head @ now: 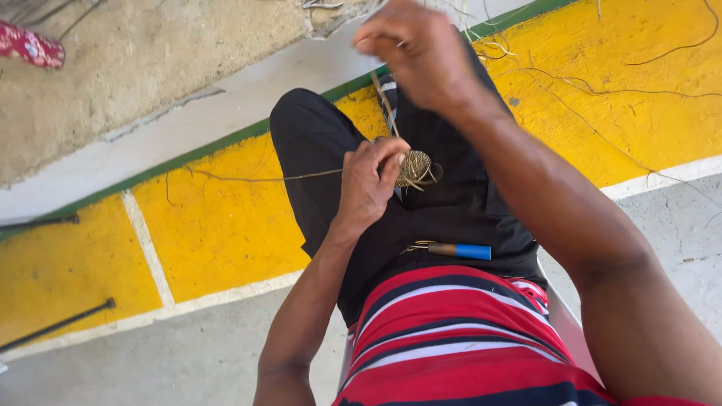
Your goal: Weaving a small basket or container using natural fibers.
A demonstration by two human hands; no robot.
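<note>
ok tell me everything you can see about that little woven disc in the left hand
The woven disc is small, round and tan, coiled from what looks like dried straw or grass fibre. The left hand pinches its edge over the lap, holding it roughly on edge. Loose fibre ends stick out to its right and below. One strand rises from it to the raised right hand; another thin one trails left over the yellow floor.

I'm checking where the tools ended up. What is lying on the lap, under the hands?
A blue-handled tool lies across the black trousers, apart from both hands. Above it the left hand pinches a small woven coil; the right hand pulls a fibre strand. The tool's tip is partly hidden by loose fibres.
</note>
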